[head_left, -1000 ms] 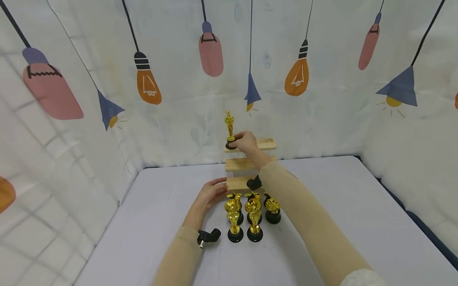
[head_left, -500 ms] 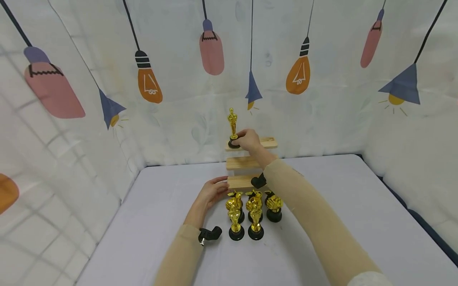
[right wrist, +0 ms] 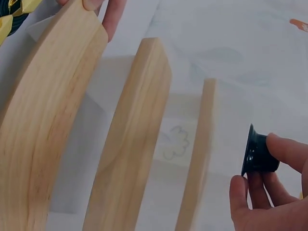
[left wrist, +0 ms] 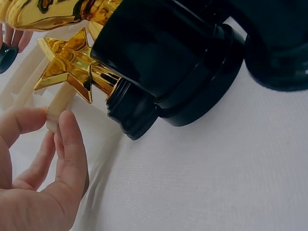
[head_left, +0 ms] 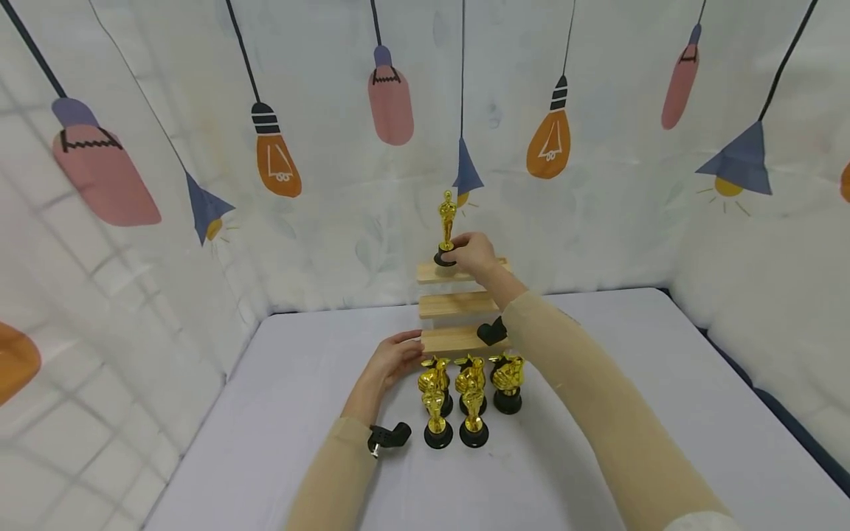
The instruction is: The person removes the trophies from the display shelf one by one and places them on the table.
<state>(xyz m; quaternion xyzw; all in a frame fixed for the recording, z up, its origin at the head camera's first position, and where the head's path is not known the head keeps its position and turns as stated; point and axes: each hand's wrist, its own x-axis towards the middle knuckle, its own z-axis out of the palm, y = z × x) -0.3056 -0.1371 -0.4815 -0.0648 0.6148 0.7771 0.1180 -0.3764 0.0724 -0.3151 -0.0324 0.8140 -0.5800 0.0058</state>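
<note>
My right hand (head_left: 475, 254) holds a gold figurine trophy (head_left: 448, 217) upright by its black base. In the right wrist view the black base (right wrist: 260, 155) is pinched between thumb and fingers, apart from the top wooden step. Below it stands a three-step wooden rack; its top step (head_left: 433, 273), middle step (head_left: 454, 303) and bottom step (head_left: 451, 340) are bare. My left hand (head_left: 388, 361) grips the left end of the bottom step; in the left wrist view, thumb and fingers pinch the wooden board (left wrist: 58, 103).
Several gold trophies with black bases, including a front figurine trophy (head_left: 474, 420), stand in rows before the rack. A star trophy (left wrist: 67, 60) shows close in the left wrist view. Behind the white-covered table (head_left: 285, 413) hangs a lamp-patterned cloth (head_left: 319, 243).
My right hand has carried the trophy rightward and slightly up from the left end of the top step. The left hand stays on the bottom step.
</note>
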